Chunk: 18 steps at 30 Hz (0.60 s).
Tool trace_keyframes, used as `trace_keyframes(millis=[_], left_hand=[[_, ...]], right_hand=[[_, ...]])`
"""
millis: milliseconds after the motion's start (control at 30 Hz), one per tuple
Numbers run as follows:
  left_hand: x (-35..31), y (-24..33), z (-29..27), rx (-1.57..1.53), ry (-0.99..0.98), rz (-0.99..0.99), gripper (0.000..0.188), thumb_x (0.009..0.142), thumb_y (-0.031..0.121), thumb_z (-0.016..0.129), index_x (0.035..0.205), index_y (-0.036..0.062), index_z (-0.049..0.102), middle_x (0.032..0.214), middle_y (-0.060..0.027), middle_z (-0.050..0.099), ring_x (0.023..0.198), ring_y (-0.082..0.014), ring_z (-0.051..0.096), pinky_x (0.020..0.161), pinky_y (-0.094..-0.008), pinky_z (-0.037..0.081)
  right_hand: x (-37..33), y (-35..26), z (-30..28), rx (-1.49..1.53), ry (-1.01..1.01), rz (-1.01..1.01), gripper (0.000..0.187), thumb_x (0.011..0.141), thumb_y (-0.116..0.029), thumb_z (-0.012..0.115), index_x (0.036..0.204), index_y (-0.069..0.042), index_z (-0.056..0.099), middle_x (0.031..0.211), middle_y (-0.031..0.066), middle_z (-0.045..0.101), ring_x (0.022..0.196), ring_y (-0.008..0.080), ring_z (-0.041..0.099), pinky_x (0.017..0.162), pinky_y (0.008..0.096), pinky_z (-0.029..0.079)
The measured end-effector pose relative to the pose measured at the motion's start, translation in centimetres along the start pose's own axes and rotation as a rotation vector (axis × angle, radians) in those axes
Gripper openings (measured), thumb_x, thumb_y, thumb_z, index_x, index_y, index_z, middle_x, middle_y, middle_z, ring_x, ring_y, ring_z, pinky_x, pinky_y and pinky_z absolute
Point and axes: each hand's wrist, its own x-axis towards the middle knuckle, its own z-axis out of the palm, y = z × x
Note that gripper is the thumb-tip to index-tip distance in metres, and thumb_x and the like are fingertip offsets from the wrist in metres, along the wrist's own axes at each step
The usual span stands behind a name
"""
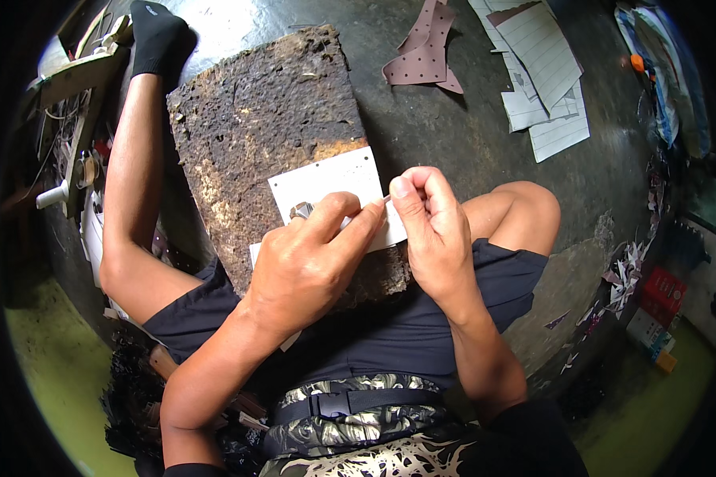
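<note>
On the rough, dark block (254,119) between my legs lies a white sheet (326,179) with small dark holes along its edge. My left hand (306,258) rests over the sheet, its fingers bent and closed. A small grey metal piece (300,211) shows beside the left fingers; most of it is hidden. My right hand (433,230) pinches thumb against fingers at the sheet's right side, close to the left fingertips. A thin sliver seems to run between the two hands, too small to name.
Brown pieces with dark dots (422,60) lie on the dark floor past the block. Lined white sheets (545,79) are at the far right. A wooden frame (79,83) with clutter stands at the left. Scraps (628,274) and a red box (662,292) lie along the right.
</note>
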Motion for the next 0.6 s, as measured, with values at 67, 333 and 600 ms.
trace_keyframes(millis=[67,333,600], left_hand=[[0.0,-0.1,0.0,0.039,0.009,0.018,0.04,0.092,0.01,0.081,0.132,0.0086,0.081,0.109,-0.0032,0.07,0.073,-0.0206,0.071,0.061,-0.0354,0.06],[0.2,-1.4,0.3,0.017,0.122,0.077,0.034,0.086,0.016,0.09,0.119,0.013,0.085,0.1,-0.0002,0.069,0.078,-0.0207,0.063,0.067,-0.0369,0.054],[0.2,-1.9,0.3,-0.031,0.139,0.094,0.031,0.085,0.017,0.094,0.115,0.0137,0.086,0.096,0.0008,0.069,0.074,-0.0195,0.059,0.066,-0.0362,0.05]], right_hand=[[0.3,0.2,0.4,-0.031,-0.029,-0.002,0.029,0.12,-0.028,0.067,0.112,0.0,0.066,0.095,0.0053,0.066,0.081,0.0118,0.058,0.072,0.0304,0.051],[0.6,1.0,0.6,0.079,-0.05,-0.015,0.029,0.12,-0.028,0.067,0.11,-0.001,0.066,0.087,0.0009,0.063,0.081,0.0076,0.054,0.071,0.0287,0.05],[0.9,1.5,0.4,0.124,-0.06,-0.01,0.029,0.12,-0.026,0.066,0.108,0.0,0.066,0.086,-0.0007,0.062,0.082,0.006,0.053,0.071,0.0281,0.05]])
